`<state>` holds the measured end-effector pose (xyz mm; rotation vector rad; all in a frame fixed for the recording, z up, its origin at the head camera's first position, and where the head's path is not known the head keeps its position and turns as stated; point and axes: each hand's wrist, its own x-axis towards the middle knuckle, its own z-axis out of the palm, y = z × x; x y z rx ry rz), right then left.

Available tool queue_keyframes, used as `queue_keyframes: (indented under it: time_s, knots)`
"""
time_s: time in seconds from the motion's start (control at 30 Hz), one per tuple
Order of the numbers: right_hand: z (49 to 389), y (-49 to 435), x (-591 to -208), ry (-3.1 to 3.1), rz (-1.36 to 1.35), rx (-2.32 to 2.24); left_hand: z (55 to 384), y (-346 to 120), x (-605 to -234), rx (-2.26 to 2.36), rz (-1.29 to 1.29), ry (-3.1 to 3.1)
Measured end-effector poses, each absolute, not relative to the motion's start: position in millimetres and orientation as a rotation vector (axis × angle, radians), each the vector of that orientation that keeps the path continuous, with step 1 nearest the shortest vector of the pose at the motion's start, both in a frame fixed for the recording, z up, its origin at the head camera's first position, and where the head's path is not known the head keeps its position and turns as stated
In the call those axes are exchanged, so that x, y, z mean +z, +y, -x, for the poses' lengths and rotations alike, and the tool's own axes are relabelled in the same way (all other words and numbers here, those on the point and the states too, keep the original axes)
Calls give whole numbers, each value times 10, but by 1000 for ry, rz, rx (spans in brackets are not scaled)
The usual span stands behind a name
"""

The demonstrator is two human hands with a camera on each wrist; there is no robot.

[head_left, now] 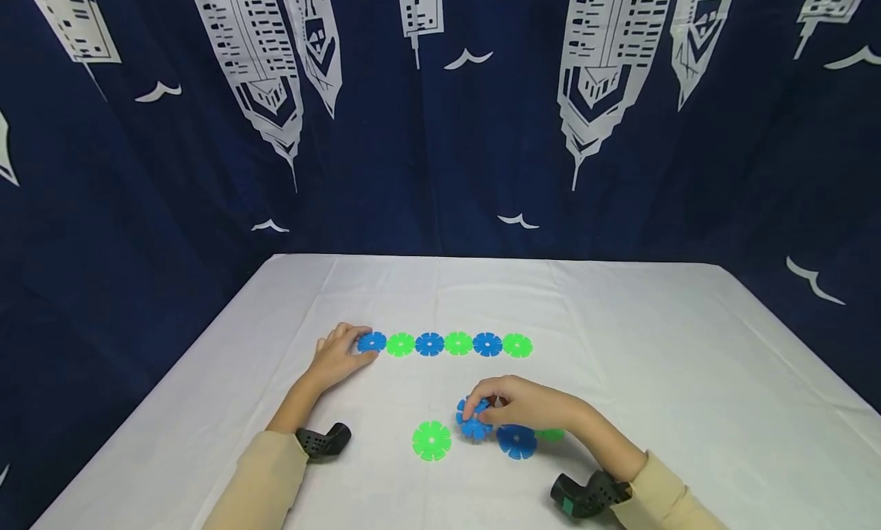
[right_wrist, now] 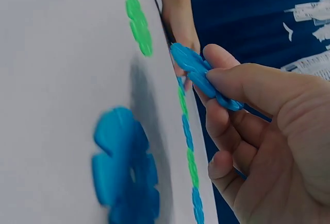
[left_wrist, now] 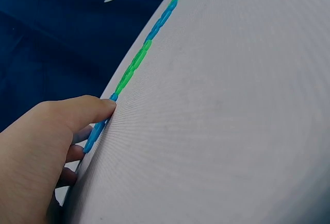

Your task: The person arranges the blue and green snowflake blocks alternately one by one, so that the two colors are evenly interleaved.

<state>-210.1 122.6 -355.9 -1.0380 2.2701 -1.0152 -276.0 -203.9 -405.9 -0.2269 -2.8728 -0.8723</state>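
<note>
Right hand (head_left: 525,404) pinching a blue disc (head_left: 474,420) between thumb and fingers, lifted just off the white tablecloth (head_left: 654,346). Left hand (head_left: 339,356) resting flat, fingers relaxed, fingertips touching the blue end disc (head_left: 372,342) of a row of six discs (head_left: 443,344), blue and green by turns, laid edge to edge mid-table. Just beside the right hand, flat on the cloth: another blue disc (head_left: 517,441), a green disc (head_left: 431,440) to its left, and a second green one (head_left: 551,434) partly hidden behind the wrist. Behind, a dark blue curtain (head_left: 440,117) printed with white towers.
</note>
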Motion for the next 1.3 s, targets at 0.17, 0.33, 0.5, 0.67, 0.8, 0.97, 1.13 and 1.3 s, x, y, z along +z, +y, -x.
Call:
queue_keyframes:
  time_s: [0.17,0.33,0.5,0.67,0.8,0.97,1.13,1.3]
  knots:
    - [2178,1321,-3527,2306,1014,-1069,2768,-2039,-4059,-863,230,-2876]
    - [2254,1416,-3521,2388,980,-1105,2772,-2039,-4055,-867,227,-2876]
    - [2340,1485,-3566,2478,919,-1136,2773,-2039,-4046,-858,219,-2884]
    - [2409,1526,-3631,2550,856,-1250,2773,-2035,-4058,-863,225,-2884]
    - [2462,1555,-3657,2561,759,-1409,2781,-2043,-4064,-858,229,-2885]
    - [2542,1619,-3716,2567,628,-1584,2780,-2044,-4056,-862,224,-2881]
    - [2602,1689,-3776,2582,440,-1687,2776,-2042,-4053,-862,223,-2885]
    - [2653,1778,-3846,2644,282,-1727,2774,-2040,-4049,-860,227,-2887]
